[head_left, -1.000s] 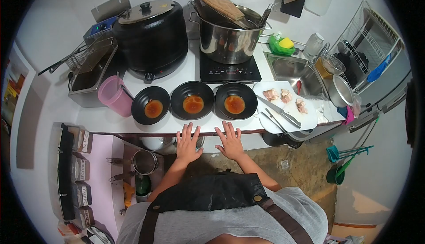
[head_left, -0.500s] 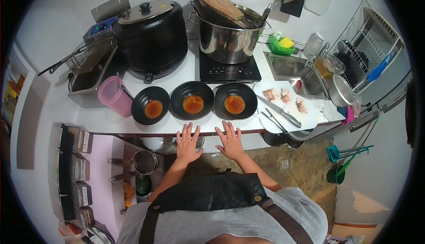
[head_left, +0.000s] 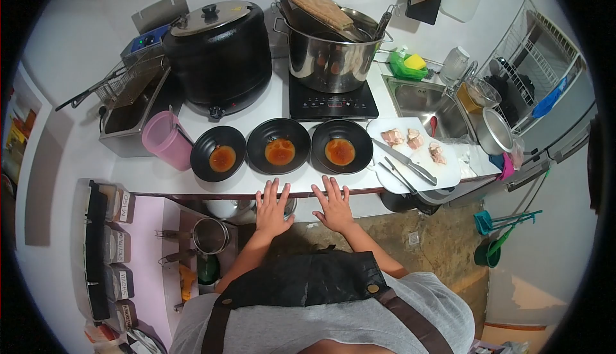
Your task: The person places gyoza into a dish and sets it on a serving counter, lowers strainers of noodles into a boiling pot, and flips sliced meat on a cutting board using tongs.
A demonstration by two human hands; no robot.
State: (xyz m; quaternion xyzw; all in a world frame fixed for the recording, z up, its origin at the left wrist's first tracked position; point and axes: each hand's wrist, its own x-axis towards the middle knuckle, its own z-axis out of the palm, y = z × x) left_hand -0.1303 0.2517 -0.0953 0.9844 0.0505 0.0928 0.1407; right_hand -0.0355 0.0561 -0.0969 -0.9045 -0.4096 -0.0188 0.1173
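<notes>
My left hand [head_left: 273, 210] lies with fingers spread on the front edge of the white counter [head_left: 154, 177], just below the middle black bowl [head_left: 263, 160]. My right hand [head_left: 333, 206] rests the same way, below the right black bowl [head_left: 363, 152]. Neither hand holds anything. A third black bowl [head_left: 201, 164] stands to the left. Each bowl has a pool of orange-brown liquid in its bottom. Right of the bowls, a white cutting board [head_left: 446, 173] bears a knife [head_left: 410, 163], tongs [head_left: 399, 175] and three pieces of meat [head_left: 414, 139].
Behind the bowls stand a black soup warmer [head_left: 218, 59] and a steel pot [head_left: 333, 62] on an induction cooker [head_left: 333, 105]. A pink pitcher [head_left: 165, 141] and a deep fryer [head_left: 125, 132] are at left. The sink [head_left: 417, 94] lies back right, beside a dish rack [head_left: 536, 59].
</notes>
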